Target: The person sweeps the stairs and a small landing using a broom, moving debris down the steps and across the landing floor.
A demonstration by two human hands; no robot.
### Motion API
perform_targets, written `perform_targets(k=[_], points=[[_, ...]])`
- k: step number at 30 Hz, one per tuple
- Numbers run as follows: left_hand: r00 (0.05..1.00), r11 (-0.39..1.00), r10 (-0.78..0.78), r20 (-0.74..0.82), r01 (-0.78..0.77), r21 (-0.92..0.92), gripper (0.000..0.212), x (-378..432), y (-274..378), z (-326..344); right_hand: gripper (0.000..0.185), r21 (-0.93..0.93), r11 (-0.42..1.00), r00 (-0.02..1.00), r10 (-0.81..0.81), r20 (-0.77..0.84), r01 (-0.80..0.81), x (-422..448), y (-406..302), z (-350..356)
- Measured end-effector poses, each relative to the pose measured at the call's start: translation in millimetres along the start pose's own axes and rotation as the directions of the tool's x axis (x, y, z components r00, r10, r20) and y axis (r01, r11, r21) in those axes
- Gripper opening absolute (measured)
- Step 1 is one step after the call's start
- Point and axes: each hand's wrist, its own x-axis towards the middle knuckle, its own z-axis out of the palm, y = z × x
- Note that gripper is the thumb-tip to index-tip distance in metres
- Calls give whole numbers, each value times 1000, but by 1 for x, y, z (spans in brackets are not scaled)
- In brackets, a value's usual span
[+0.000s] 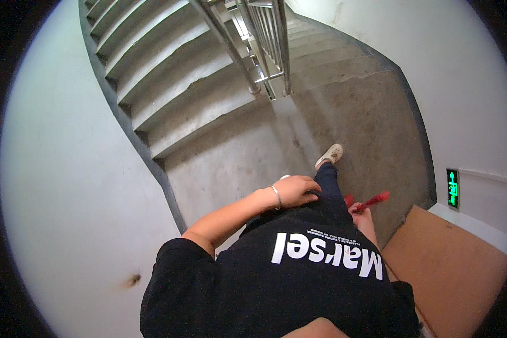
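Note:
My left hand [298,191] hangs in front of the dark trousers [330,181], with a bangle [276,195] on its wrist. Its fingers are loosely bent and a little apart, and nothing shows in them. Low at my right side, my right hand [360,214] is closed around a thin red item [374,200], perhaps a strip of plastic or cloth. One end of it sticks out to the right; a smaller red piece shows beside my leg. Ahead of me, a beige clog [330,154] is on my forward foot.
I am on a concrete landing [232,152]. Steps [194,80] rise ahead left; another flight [333,59] lies ahead right. Metal railings [274,38] stand between them. A brown panel [448,266] is close on my right, near a lit green exit sign [452,188]. A white wall [76,169] bounds the left.

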Motion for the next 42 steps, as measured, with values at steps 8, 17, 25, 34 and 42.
perform_targets(k=[8, 17, 25, 34, 42], points=[[968, 967, -224, -109, 235, 99, 24, 94, 7, -62, 24, 137, 987, 916, -21, -401, 83, 104, -104, 68], [984, 979, -174, -40, 177, 97, 24, 212, 15, -115, 19, 166, 949, 877, -167, -450, 267, 121, -171, 140], [980, 998, 36, 196, -46, 49, 25, 305, -16, -153, 11, 142, 953, 914, -205, -351, 268, 129, -179, 181], [981, 969, 191, -39, -182, 169, 27, 394, -8, -313, 8, -497, 724, 877, -360, 320, 478, 122, -174, 359], [957, 972, -56, -286, -14, -235, 28, 382, -47, -354, 17, -390, 919, 995, 24, -101, -62, 242, -209, 448]])
